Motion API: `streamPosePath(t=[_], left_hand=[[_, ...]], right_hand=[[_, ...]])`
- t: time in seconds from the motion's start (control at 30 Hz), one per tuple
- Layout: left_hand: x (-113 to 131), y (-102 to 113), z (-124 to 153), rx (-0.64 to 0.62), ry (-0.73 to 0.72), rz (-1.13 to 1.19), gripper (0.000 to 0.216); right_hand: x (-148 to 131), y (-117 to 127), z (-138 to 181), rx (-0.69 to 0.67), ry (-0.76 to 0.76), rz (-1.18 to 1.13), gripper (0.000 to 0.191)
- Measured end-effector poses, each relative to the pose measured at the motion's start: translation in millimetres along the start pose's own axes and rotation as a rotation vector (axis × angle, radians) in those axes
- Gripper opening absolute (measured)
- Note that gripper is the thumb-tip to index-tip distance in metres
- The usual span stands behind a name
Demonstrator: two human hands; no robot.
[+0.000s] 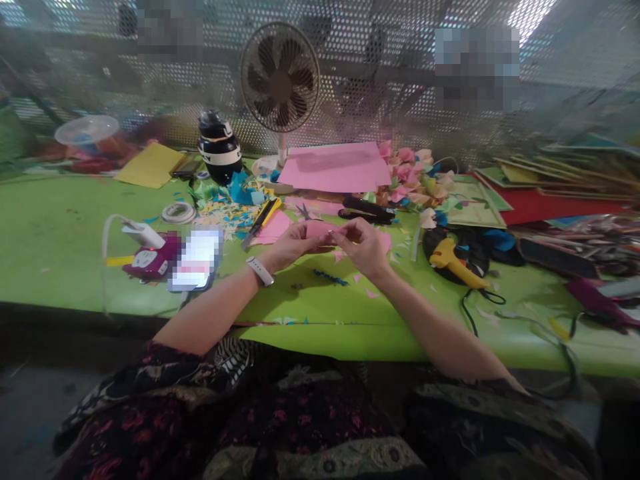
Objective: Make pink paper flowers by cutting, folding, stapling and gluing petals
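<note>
Head cam looks down at a green table [60,233] with a small fan [280,77] standing at the back, so I'll place everything off that fan. In front of the fan, on the near side and just above the tabletop, both hands meet on a small pink paper piece [320,231]. Left hand [293,245], the one with the watch, is closed on its left end in a pinch. Right hand [365,248] pinches the right end with curled fingers, so neither hand is open. Looks to me like thin craft paper: next to no weight, floppy, creases or rips easily, so I'd say fingertips at the edges, gently, is the way to hold it. At the fan's foot lies a big pink sheet [334,167], with paper flowers [410,173] to the fan's right. A yellow knife [263,220] lies in front of the fan, and a yellow glue gun [453,261] is in front and well off to the right
</note>
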State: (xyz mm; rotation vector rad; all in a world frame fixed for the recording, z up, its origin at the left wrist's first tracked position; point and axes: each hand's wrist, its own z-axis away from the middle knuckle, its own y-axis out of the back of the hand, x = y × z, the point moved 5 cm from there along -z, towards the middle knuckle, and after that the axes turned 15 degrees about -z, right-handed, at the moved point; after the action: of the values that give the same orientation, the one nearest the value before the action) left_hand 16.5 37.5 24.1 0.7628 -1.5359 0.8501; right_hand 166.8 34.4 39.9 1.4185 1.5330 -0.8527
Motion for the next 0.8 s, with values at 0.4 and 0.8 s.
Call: streamPosePath(t=[0.4, 0.8], left_hand=[[0.1, 2.7, 2.0, 0.05, -0.016, 0.036, 0.048], [-7.4, 15.2, -0.3, 0.135, 0.093, -0.195, 0.035]], right_hand=[[1.5, 8.2, -4.8, 0.051, -0.031, 0.079, 0.043], [0.7, 8.0, -7.0, 0.025, -0.05, 0.049, 0.039]])
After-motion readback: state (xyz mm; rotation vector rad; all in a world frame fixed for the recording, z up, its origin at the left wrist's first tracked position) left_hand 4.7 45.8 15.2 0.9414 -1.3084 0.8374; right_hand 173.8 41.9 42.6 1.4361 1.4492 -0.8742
